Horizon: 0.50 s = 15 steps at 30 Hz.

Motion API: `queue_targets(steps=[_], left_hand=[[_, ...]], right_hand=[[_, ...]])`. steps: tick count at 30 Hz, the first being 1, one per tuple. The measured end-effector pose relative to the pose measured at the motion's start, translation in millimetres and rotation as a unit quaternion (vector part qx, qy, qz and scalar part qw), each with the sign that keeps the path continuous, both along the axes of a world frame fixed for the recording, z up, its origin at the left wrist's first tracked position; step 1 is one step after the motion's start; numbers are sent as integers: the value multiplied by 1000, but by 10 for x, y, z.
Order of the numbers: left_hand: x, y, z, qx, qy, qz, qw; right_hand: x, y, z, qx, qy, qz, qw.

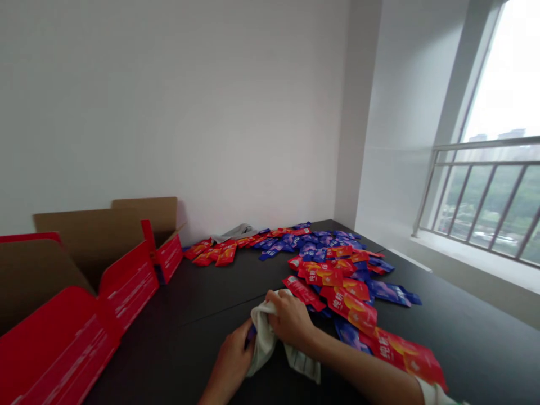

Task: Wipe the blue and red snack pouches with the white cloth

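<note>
At the near middle of the dark table, my right hand [289, 316] is closed around a white cloth [264, 337] whose loose end hangs down to the right. Just left of it, my left hand [236, 351] grips a pouch [251, 333], of which only a small blue-purple part shows between the fingers and the cloth. The cloth covers the rest of that pouch. Beside my right forearm lies a heap of red pouches [350, 306] and blue pouches [386, 291], overlapping one another.
Open red cardboard boxes [130, 281] with raised brown flaps line the left side. More red pouches [226, 253] and a grey cloth [236, 232] lie along the wall at the back. A metal railing [485, 163] guards the window on the right.
</note>
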<state>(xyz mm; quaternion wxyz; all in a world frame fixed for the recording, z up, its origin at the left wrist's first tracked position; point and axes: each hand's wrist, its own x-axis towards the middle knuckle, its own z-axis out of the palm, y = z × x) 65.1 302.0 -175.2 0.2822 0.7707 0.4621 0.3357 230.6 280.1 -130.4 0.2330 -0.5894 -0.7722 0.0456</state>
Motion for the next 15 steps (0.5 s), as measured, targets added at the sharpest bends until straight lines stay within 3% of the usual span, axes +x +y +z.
queue_targets(steps=[2, 5, 7, 11, 13, 15], left_hand=[[2, -14, 4, -8, 14, 3, 1000], [-1, -46, 3, -17, 31, 0, 999], [5, -58, 8, -15, 41, 4, 999], [29, -55, 28, -12, 63, 28, 998], [30, -58, 38, -15, 71, 30, 997], [25, -74, 45, -18, 76, 28, 997]], right_hand=[[8, 15, 50, -3, -12, 23, 1000], [1, -55, 67, 0, -31, 110, 993], [10, -82, 59, -3, -50, 94, 994], [9, -5, 79, -8, -74, -35, 997], [-15, 20, 111, -5, -85, -26, 996], [-33, -5, 142, -3, -98, 41, 994]])
